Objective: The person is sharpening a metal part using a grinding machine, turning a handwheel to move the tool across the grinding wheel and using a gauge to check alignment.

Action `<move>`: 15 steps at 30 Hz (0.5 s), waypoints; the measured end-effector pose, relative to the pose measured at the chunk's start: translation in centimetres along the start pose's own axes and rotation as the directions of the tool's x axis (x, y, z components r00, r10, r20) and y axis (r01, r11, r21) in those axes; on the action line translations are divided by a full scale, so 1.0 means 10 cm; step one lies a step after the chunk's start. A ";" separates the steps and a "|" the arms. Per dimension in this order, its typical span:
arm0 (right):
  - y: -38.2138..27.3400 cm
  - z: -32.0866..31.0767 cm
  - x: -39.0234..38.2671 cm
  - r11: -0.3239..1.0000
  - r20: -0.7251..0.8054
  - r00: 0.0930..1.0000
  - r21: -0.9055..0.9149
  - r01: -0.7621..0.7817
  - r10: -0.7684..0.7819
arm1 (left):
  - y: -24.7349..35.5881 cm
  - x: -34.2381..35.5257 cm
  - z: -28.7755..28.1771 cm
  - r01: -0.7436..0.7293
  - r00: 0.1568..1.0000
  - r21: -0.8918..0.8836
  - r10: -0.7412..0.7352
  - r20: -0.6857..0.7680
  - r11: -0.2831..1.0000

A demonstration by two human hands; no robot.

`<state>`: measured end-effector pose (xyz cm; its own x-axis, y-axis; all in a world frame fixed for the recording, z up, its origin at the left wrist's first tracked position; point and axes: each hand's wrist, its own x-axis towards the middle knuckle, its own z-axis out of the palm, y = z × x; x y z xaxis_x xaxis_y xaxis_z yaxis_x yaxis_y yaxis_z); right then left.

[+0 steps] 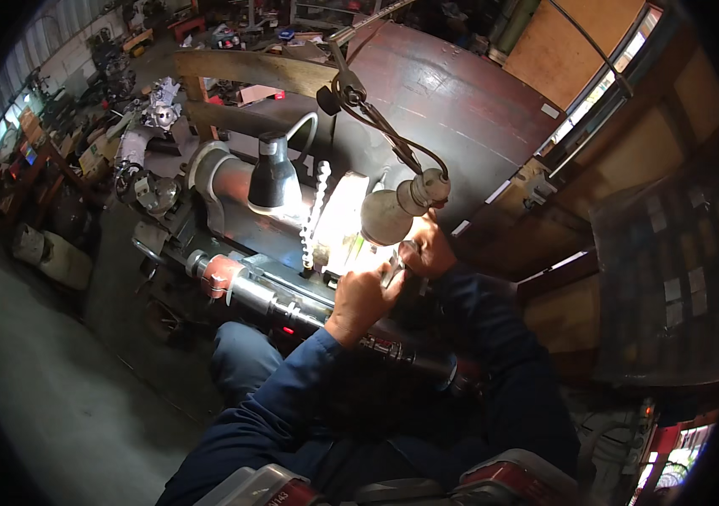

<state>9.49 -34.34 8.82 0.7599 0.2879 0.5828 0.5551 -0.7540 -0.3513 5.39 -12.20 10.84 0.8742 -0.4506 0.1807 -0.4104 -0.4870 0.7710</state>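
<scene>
My left hand point(364, 297) is closed, its fingers curled round a small grey metal piece point(392, 271) whose kind I cannot make out. Close by to the right, my right hand point(432, 246) is closed too, at the upper end of the same piece; its fingertips are partly hidden. A pale lamp head point(386, 218) hangs just over both hands and covers part of the work. Beside them to the left is a brightly lit, pale surface point(343, 211), washed out by glare. A white segmented coolant hose point(318, 211) rises next to it.
A dark lamp point(272, 181) shines down at the machine's left. Along the machine's near side run a metal shaft point(254, 295) and a red collar point(221, 277). A large metal panel point(452, 93) stands behind. Crowded shelves, a pale jug point(60, 257) and a plastic-covered stack point(667, 287) flank the machine.
</scene>
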 end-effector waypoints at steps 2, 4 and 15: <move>0.46 0.19 -0.29 0.946 -0.083 0.959 0.208 -0.249 0.270 | 0.05 0.04 0.12 -0.045 0.999 -0.022 0.046 0.012 0.999; 0.70 0.27 -0.22 0.723 -0.049 0.794 0.450 -0.524 0.606 | 0.03 0.01 0.16 -0.093 0.996 -0.030 0.093 0.017 0.995; 0.84 0.31 -0.27 0.797 -0.145 0.865 0.484 -0.362 0.481 | 0.01 0.03 0.31 -0.071 0.985 0.242 0.030 0.171 0.968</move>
<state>13.13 -39.66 2.01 0.8751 -0.1989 0.4412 0.3308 -0.4195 -0.8453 4.78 -14.75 9.07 0.8042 -0.5865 0.0963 -0.5224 -0.6203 0.5851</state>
